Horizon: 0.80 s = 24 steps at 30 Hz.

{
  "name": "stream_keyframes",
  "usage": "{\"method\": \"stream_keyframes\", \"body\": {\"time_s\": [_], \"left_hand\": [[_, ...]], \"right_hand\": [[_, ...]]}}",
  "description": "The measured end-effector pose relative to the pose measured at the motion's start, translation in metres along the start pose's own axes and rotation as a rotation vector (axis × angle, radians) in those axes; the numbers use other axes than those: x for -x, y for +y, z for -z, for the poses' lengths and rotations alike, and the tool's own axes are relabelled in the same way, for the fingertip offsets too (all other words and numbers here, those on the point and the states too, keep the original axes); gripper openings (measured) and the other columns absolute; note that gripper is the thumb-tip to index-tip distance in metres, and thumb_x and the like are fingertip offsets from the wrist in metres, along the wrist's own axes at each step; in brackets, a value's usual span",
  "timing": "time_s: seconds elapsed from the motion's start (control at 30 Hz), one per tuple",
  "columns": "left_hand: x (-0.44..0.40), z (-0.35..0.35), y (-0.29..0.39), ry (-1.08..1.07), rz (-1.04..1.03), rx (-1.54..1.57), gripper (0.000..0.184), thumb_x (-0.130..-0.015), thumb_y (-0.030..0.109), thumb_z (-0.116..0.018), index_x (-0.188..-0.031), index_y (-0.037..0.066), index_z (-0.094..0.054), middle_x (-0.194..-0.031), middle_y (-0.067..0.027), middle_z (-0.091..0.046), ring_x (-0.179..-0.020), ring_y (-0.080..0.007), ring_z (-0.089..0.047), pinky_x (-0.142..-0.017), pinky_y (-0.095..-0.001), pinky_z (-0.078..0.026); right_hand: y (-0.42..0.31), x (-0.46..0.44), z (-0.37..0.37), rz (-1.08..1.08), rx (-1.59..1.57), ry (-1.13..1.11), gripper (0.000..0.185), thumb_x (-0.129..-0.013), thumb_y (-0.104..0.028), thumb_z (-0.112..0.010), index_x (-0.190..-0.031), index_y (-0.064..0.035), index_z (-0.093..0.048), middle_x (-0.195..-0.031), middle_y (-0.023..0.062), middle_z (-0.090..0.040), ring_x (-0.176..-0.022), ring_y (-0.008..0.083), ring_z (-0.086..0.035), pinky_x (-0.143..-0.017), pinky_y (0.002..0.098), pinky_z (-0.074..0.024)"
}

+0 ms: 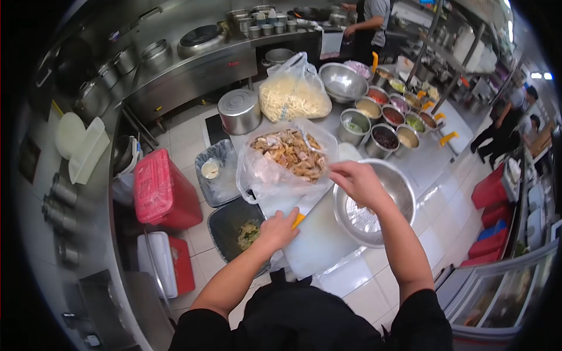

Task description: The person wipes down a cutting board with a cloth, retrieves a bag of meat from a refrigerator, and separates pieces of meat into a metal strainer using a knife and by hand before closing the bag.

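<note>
My left hand (280,230) is closed around a yellow handle (298,220) at the near left edge of the white cutting board (319,243). Over the left rim of a perforated metal colander (404,202), my right hand (353,180) has its fingers pinched together; whatever they hold is too small to make out. A few small pieces lie in the colander. Just beyond my hands, an open clear plastic bag (252,167) holds brown and pale cooked-looking meat pieces (290,153). The tool on the yellow handle is mostly hidden by my left hand.
Behind stand a noodle bag (295,96), lidded pot (239,111), metal bowl (344,82) and several ingredient tubs (384,139). Lined bins (219,225) and a red container (167,190) are left. People stand at the back (373,23) and far right (508,117).
</note>
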<state>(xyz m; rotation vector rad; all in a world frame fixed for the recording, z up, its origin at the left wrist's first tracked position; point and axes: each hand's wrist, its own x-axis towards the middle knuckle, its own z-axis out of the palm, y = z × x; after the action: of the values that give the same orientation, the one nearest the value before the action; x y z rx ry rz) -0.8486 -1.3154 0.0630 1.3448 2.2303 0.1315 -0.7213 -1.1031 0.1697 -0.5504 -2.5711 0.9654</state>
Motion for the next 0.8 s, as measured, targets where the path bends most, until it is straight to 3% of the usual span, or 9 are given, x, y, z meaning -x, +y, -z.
{"method": "stream_keyframes", "body": {"time_s": [0.03,0.13,0.2,0.3,0.4,0.5,0.57,0.67,0.8], "left_hand": [[0.001,0.0,0.001,0.012,-0.007,-0.011,0.066,-0.088,0.041,-0.059,-0.146,0.022,-0.034,-0.112,-0.0228,-0.056,-0.101,-0.0408,-0.062,-0.085,-0.0489,-0.051],[0.004,-0.004,0.002,0.01,0.01,0.04,0.058,-0.089,0.035,-0.057,-0.142,0.019,-0.039,-0.111,-0.0245,-0.057,-0.099,-0.0431,-0.062,-0.086,-0.0504,-0.05],[0.011,0.003,-0.006,0.019,0.022,0.078,0.051,-0.088,0.029,-0.056,-0.135,0.016,-0.044,-0.11,-0.026,-0.057,-0.097,-0.0445,-0.062,-0.085,-0.0515,-0.05],[0.062,0.015,-0.041,0.021,-0.026,0.108,0.039,-0.085,0.024,-0.056,-0.121,0.009,-0.052,-0.108,-0.0265,-0.061,-0.095,-0.0436,-0.063,-0.083,-0.0518,-0.05],[0.131,0.058,-0.098,-0.152,0.024,0.276,0.039,-0.083,0.027,-0.057,-0.114,0.004,-0.056,-0.097,-0.0237,-0.067,-0.093,-0.0412,-0.064,-0.082,-0.0495,-0.05],[0.185,0.097,-0.13,-0.306,0.135,0.468,0.04,-0.085,0.027,-0.058,-0.119,0.005,-0.057,-0.087,-0.0163,-0.068,-0.076,-0.03,-0.068,-0.07,-0.0408,-0.054],[0.2,0.098,-0.147,-0.298,0.18,0.663,0.038,-0.088,0.025,-0.056,-0.121,0.006,-0.058,-0.083,-0.0109,-0.067,-0.066,-0.0218,-0.068,-0.063,-0.0358,-0.054],[0.17,0.09,-0.145,-0.235,0.072,0.926,0.03,-0.092,0.023,-0.053,-0.115,0.005,-0.059,-0.077,-0.0045,-0.063,-0.057,-0.0128,-0.063,-0.056,-0.0308,-0.052],[0.123,0.071,-0.161,-0.373,0.066,0.772,0.027,-0.095,0.025,-0.05,-0.109,0.003,-0.055,-0.074,-0.0052,-0.062,-0.054,-0.0155,-0.062,-0.054,-0.0321,-0.05]], "right_hand": [[-0.009,-0.011,-0.012,0.068,0.001,-0.02,0.03,-0.087,-0.024,-0.067,-0.107,-0.002,-0.069,-0.098,0.0166,-0.07,-0.09,0.034,-0.068,-0.082,0.042,-0.0524],[0.021,-0.053,-0.077,0.038,0.204,-0.116,0.037,-0.086,-0.021,-0.066,-0.119,-0.0048,-0.064,-0.114,0.0197,-0.065,-0.096,0.0359,-0.066,-0.088,0.0443,-0.0499],[0.055,-0.082,-0.12,-0.025,0.441,-0.028,0.049,-0.081,-0.02,-0.069,-0.127,-0.0064,-0.058,-0.126,0.0211,-0.059,-0.101,0.0368,-0.064,-0.092,0.0457,-0.0481],[0.046,-0.079,-0.129,0.051,0.671,0.092,0.078,-0.071,-0.024,-0.078,-0.14,-0.0109,-0.045,-0.14,0.0232,-0.046,-0.108,0.0396,-0.06,-0.099,0.0472,-0.0447],[0.028,-0.093,-0.115,-0.125,0.68,-0.133,0.1,-0.06,-0.028,-0.084,-0.146,-0.0155,-0.035,-0.144,0.0219,-0.041,-0.117,0.0407,-0.056,-0.102,0.047,-0.0434],[0.049,-0.13,-0.102,-0.219,0.481,-0.406,0.118,-0.058,-0.031,-0.087,-0.153,-0.0192,-0.019,-0.151,0.0275,-0.028,-0.121,0.042,-0.054,-0.1,0.0442,-0.0475],[0.039,-0.128,-0.102,-0.223,0.593,-0.364,0.11,-0.062,-0.029,-0.084,-0.153,-0.0208,-0.022,-0.151,0.0288,-0.027,-0.122,0.0431,-0.052,-0.099,0.0451,-0.048],[0.011,-0.115,-0.116,-0.294,0.699,-0.348,0.094,-0.07,-0.023,-0.078,-0.149,-0.0187,-0.028,-0.148,0.0307,-0.029,-0.121,0.044,-0.051,-0.097,0.0466,-0.0486],[0.027,-0.123,-0.114,-0.285,0.59,-0.322,0.075,-0.073,-0.02,-0.074,-0.139,-0.0163,-0.039,-0.14,0.0288,-0.04,-0.118,0.044,-0.053,-0.093,0.0473,-0.049]]}}
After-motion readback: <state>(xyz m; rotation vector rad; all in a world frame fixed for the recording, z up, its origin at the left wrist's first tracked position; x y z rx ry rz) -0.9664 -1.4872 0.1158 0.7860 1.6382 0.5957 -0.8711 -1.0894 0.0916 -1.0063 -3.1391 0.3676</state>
